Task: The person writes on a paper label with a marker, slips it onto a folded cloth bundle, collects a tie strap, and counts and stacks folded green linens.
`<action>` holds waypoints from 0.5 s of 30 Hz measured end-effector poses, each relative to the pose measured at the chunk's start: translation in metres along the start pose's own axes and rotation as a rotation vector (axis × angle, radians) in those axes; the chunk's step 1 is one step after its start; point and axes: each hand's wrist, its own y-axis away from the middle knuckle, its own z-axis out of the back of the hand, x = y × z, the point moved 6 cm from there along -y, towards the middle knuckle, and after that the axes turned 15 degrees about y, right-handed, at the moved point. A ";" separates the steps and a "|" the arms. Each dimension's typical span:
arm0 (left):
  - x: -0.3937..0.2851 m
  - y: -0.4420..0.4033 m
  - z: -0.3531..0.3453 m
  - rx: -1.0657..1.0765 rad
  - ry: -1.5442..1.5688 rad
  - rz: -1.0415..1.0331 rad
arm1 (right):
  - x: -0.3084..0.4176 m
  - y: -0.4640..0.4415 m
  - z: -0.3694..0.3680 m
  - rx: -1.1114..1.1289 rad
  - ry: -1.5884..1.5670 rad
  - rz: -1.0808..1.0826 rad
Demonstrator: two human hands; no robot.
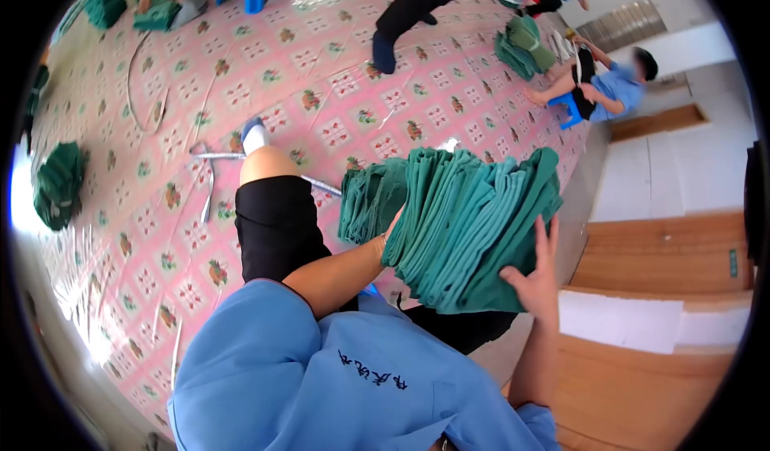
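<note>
A thick stack of folded green cloths is held on edge over my lap, its folds facing up. My right hand presses against its right end, with thumb and fingers spread over the darker outer cloth. At the opposite end, my left hand supports the stack, and most of its fingers are hidden by the cloth. Just beyond that hand is a second, smaller bunch of green cloths with frayed edges.
White strips lie on the pink patterned floor covering. Green cloth bundles sit at the left, with more bundles at upper right near a seated person. Another person's leg stands ahead. Wooden panels line the right.
</note>
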 end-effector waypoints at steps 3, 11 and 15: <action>-0.023 0.024 0.006 0.091 -0.041 0.019 | 0.012 -0.005 -0.033 0.032 -0.056 -0.031; -0.087 0.025 0.079 -0.017 -0.555 -0.068 | 0.012 -0.029 -0.116 0.054 0.063 -0.016; -0.091 -0.002 0.095 -0.046 -0.851 -0.076 | 0.024 -0.034 -0.078 0.112 0.099 -0.043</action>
